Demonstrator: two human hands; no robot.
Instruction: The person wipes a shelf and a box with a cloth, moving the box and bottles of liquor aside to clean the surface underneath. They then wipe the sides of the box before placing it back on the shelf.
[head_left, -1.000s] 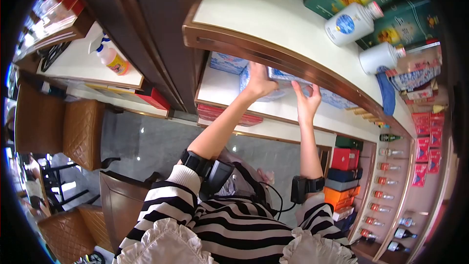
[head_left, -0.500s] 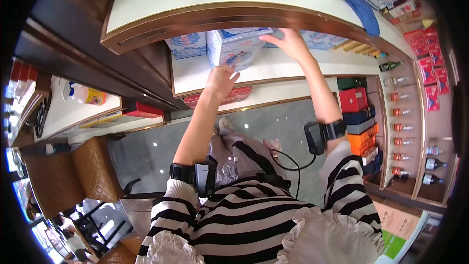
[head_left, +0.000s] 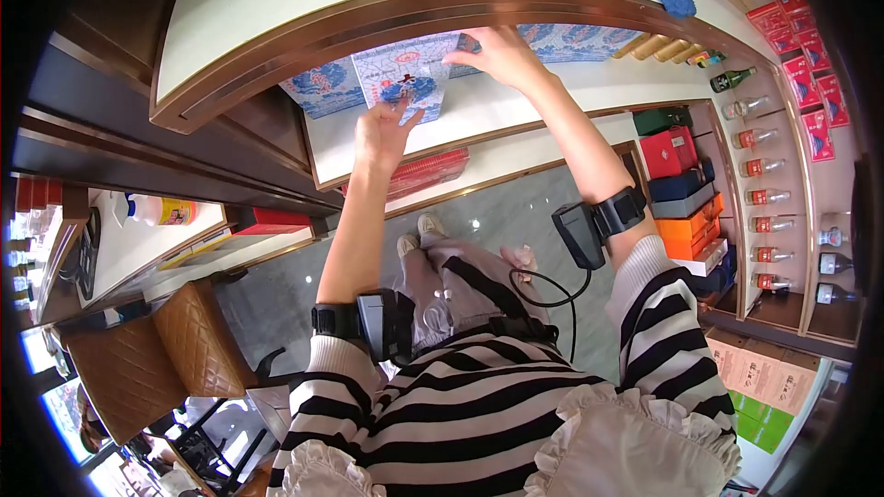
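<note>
A blue-and-white patterned carton [head_left: 403, 83] stands tilted on the white shelf under the wooden counter edge, its printed front facing me. My left hand [head_left: 381, 135] is at its lower left front, fingers against the carton and thumb apart. My right hand [head_left: 502, 57] holds the upper right edge with the thumb in front; its other fingers are partly hidden by the counter edge. Another blue-and-white carton [head_left: 324, 90] is just to the left, and more like cartons [head_left: 575, 41] line the shelf to the right.
Overhead, the brown counter edge [head_left: 387, 20] juts out above the shelf. Rolled gold items [head_left: 658, 48] and bottles [head_left: 762, 167] are to the right, near stacked coloured boxes [head_left: 689, 228]. A red package [head_left: 428, 173] lies below. Brown chairs [head_left: 198, 336] stand at left.
The carton's front has turned up to face me more fully. Both hands have shifted slightly left in view with it, and the whole view has moved a little.
</note>
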